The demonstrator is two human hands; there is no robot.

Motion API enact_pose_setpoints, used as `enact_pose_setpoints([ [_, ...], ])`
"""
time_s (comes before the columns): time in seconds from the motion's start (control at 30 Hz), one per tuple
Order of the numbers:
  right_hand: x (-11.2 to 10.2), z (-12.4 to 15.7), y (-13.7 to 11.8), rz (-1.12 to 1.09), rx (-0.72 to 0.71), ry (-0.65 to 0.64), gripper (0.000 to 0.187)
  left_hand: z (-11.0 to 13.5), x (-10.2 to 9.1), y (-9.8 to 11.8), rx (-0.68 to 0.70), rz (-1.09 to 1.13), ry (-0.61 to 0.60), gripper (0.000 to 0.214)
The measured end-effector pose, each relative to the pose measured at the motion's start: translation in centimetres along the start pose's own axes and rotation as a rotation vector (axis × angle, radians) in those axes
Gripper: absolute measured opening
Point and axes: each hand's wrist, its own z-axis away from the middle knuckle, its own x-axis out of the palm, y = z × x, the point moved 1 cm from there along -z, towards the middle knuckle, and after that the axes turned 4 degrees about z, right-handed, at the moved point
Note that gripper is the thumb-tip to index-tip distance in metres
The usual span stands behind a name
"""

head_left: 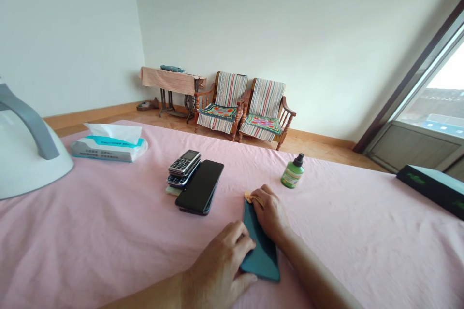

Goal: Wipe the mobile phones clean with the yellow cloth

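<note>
A flat teal smartphone (261, 261) lies on the pink tablecloth in front of me, its long side pointing away. My left hand (221, 263) grips its left side, fingertips on the upper face and thumb by the near left corner. At the far end, my right hand (270, 212) presses a small yellowish cloth (248, 196) against the surface, with most of the cloth hidden under the fingers. Left of the hands, a black smartphone (201, 186) rests on another dark phone. Beside it, keypad phones (184, 163) are piled up.
A green spray bottle (293, 172) stands beyond my right hand. A tissue pack (108, 147) and a white object with a grey handle (27, 149) are on the left. A black box (431, 188) sits at right. Two wooden chairs (263, 106) stand behind the table (344, 231).
</note>
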Motion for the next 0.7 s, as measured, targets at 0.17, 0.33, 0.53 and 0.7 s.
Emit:
enact_pose_setpoints([
  [0.17,-0.3,-0.16,0.44,-0.003,-0.015,-0.038,0.021,-0.1,0.05,-0.11,-0.003,-0.003,-0.003,0.038],
  [0.33,-0.38,-0.18,0.38,0.038,-0.008,-0.055,0.024,-0.14,0.06,-0.12,-0.013,0.003,0.007,0.038],
  [0.53,0.05,-0.17,0.55,0.089,-0.008,-0.087,0.025,-0.16,0.24,-0.12,-0.025,0.002,0.012,0.04],
  [0.7,-0.02,-0.34,0.44,0.135,-0.014,-0.114,0.026,-0.17,0.39,-0.18,-0.031,-0.007,0.019,0.042],
])
